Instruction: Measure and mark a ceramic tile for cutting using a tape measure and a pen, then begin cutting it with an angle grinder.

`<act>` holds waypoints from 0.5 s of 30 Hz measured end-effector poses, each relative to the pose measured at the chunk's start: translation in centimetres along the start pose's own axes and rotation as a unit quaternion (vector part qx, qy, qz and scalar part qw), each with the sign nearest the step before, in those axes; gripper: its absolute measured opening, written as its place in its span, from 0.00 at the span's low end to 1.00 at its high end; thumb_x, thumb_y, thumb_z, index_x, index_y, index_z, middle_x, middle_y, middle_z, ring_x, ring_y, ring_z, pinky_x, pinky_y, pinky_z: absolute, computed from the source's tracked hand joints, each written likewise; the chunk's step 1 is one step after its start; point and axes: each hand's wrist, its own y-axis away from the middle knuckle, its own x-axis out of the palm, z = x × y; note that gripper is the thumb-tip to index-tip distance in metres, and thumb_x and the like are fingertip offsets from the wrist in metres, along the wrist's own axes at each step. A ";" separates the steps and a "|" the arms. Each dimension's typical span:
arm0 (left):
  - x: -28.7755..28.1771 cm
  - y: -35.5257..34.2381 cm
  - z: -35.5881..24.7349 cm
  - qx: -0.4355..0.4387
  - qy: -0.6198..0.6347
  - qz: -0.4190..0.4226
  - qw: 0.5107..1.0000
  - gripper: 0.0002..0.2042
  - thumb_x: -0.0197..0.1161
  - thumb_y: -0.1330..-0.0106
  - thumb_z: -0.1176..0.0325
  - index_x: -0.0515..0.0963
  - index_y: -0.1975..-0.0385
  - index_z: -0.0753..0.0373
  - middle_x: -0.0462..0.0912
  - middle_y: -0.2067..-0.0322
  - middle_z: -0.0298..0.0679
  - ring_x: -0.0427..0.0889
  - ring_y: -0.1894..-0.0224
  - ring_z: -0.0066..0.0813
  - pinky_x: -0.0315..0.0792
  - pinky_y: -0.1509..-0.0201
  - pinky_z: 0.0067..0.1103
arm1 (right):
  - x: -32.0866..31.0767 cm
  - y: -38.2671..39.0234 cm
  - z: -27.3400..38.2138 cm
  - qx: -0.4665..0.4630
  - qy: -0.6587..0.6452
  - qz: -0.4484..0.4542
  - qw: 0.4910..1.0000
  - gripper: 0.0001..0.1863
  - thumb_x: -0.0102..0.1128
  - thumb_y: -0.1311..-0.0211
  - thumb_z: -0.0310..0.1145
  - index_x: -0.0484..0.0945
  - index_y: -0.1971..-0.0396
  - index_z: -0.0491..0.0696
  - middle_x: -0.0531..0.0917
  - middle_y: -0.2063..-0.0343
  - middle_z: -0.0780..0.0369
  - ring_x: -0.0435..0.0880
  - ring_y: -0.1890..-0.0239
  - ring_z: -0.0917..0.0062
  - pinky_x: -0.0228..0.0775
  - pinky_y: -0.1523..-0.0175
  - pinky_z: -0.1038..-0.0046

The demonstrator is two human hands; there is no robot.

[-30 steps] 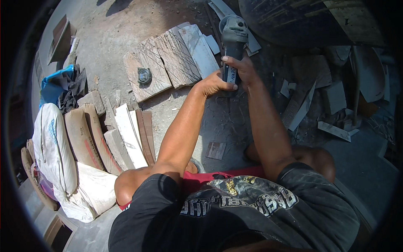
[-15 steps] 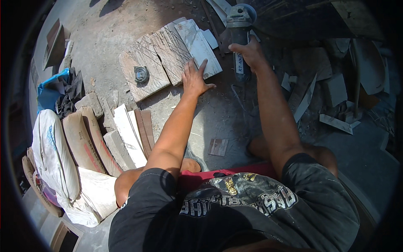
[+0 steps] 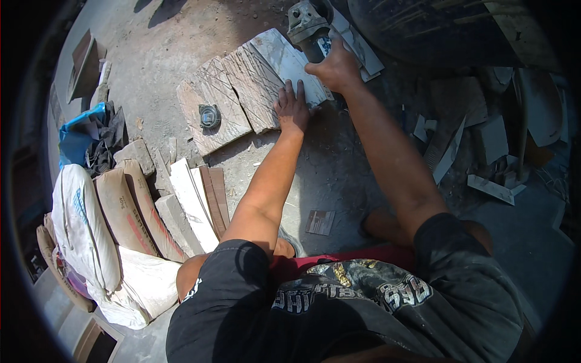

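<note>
My right hand is wrapped around the body of an angle grinder, which it holds above the far right end of a white marbled tile. My left hand lies with fingers spread on the tile's near end. Left of that tile, a scored brownish slab lies alongside another scored slab. A dark, rounded tape measure rests on the leftmost slab. The grinder's disc is mostly hidden from me.
Filled sacks and upright tile strips stand at the left. A small tile piece lies on the floor near my feet. Broken tiles are heaped at the right, and a large dark panel stands at the far right.
My right hand has carried the grinder leftward and farther away, from beside the tile to over its far right end. My left hand stays on the tile while the view shifts slightly.
</note>
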 end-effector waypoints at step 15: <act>-1.5 -6.2 7.1 0.075 -0.039 0.069 0.994 0.42 0.53 0.38 0.38 0.52 0.27 0.52 0.47 0.25 0.45 0.40 0.25 0.57 0.43 0.32 0.56 | 8.3 -5.5 4.0 0.002 0.025 0.078 0.997 0.35 0.72 0.56 0.33 0.67 0.47 0.39 0.80 0.54 0.47 0.84 0.51 0.57 0.78 0.48 0.63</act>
